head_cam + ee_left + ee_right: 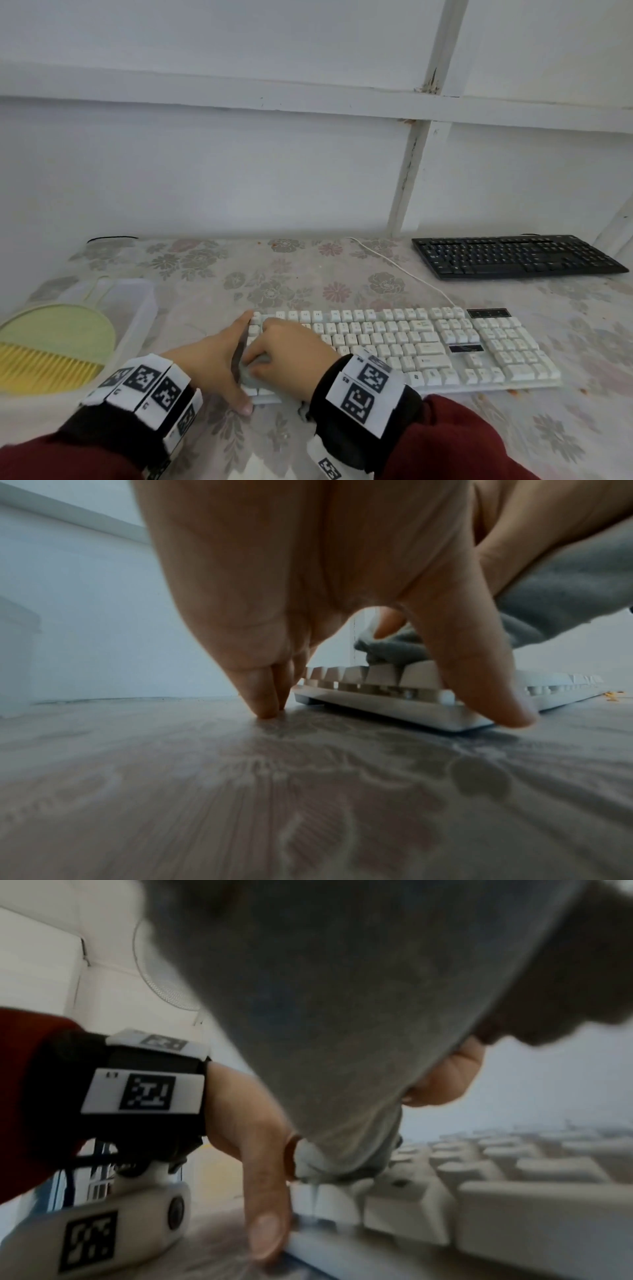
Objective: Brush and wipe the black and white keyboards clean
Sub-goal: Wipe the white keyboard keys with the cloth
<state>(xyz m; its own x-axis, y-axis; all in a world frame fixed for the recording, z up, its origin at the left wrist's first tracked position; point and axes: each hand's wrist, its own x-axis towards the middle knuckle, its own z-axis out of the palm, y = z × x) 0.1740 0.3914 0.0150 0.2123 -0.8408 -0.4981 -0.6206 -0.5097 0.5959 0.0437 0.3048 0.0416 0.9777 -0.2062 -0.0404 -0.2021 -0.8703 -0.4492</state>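
**Grey cloth on left end of white keyboard, left hand bracing**

White keyboard lies near-centre on the flower-patterned bench, long side left to right, white cable running from its far edge toward the wall; black keyboard sits far right on the bench, well apart from both hands; right hand is over the left end of the white keyboard, fingers curled, grip clenched round a grey cloth bunched beneath the palm; cloth touches the keycaps at the left end, seen in left wrist view and as a pale patch under the hand in head view; left hand stands just beside the keyboard's left edge, grip released, fingers straight; its fingertips press the bench at the far-left corner of the keyboard, thumb reaches down against the near-left corner of the frame; whether the palm touches the side of the keyboard cannot be told; clear plastic tub stands at the left of the bench, holding a green dustpan and a yellow-bristled brush, untouched; both wrists wear black bands with printed marker tags, dark red sleeves behind them.
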